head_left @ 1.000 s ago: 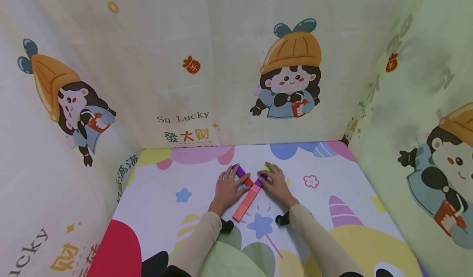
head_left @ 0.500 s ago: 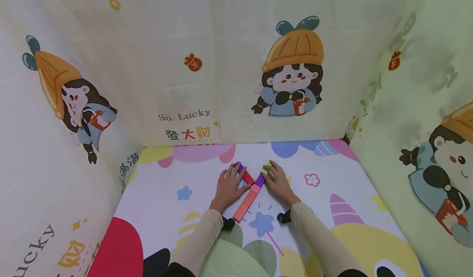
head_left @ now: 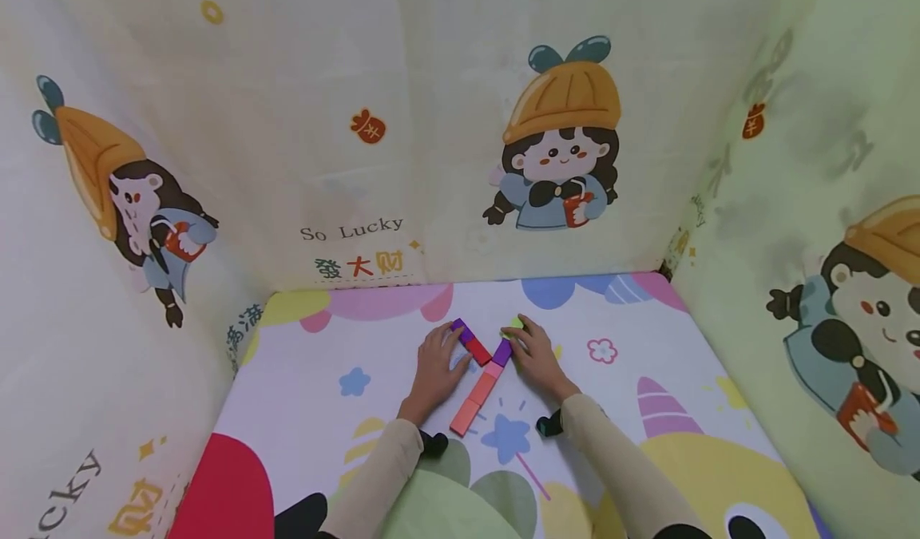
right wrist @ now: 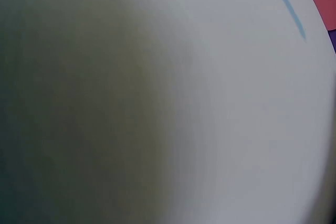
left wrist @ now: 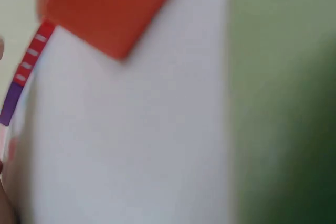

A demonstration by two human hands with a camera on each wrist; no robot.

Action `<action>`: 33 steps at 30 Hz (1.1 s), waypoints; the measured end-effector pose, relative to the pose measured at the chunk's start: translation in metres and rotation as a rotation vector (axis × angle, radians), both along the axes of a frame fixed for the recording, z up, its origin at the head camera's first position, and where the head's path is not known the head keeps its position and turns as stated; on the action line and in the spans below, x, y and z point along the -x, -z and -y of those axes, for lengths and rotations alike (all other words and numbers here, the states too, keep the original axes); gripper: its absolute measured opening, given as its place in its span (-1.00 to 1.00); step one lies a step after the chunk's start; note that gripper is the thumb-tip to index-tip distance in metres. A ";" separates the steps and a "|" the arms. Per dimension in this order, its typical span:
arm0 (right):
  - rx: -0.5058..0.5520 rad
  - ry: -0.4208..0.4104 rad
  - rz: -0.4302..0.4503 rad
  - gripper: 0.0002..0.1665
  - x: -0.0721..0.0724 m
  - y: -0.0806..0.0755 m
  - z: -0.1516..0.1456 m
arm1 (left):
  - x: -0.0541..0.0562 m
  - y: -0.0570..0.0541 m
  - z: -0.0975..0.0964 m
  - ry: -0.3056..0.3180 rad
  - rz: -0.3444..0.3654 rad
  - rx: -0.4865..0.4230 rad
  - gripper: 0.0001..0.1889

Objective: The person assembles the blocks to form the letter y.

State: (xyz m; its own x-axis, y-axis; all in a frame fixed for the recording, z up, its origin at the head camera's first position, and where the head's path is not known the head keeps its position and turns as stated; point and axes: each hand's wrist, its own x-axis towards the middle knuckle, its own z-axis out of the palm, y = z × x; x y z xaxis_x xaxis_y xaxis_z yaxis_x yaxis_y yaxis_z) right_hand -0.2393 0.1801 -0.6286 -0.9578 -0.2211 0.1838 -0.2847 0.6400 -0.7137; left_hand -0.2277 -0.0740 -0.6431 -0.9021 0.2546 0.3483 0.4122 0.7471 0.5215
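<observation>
Flat coloured blocks form a Y on the table in the head view. Its left arm is a purple block [head_left: 462, 329] and a red block [head_left: 477, 352]. The right arm has a green block [head_left: 516, 324], a purple block [head_left: 502, 353] and a pink block [head_left: 493, 370]; salmon-orange blocks [head_left: 474, 403] make the stem. My left hand [head_left: 435, 367] lies beside the left arm, fingertips at its purple block and thumb spread away. My right hand [head_left: 537, 358] pinches the green block between thumb and fingers. Near the left wrist camera, an orange block [left wrist: 115, 14] looms large.
A patterned cloth [head_left: 309, 411] with printed stars and shapes covers the table. Printed curtains [head_left: 446, 164] close off the back and both sides. A black strap end [head_left: 302, 515] shows at the lower left.
My left hand has drawn slightly left, its thumb now farther from the red block. My right thumb has moved up from the purple block to the green one, leaving the purple block uncovered.
</observation>
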 end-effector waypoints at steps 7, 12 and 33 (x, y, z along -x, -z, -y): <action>0.011 0.030 0.039 -0.59 -0.001 0.003 -0.001 | -0.029 0.001 0.019 0.053 -0.037 -0.232 -0.53; 0.016 0.036 0.030 -0.58 -0.001 0.006 -0.001 | -0.072 0.001 0.042 0.154 -0.035 -0.179 -0.45; 0.030 0.038 0.043 -0.56 -0.001 -0.001 0.000 | -0.109 0.007 0.035 0.166 -0.199 0.059 -0.39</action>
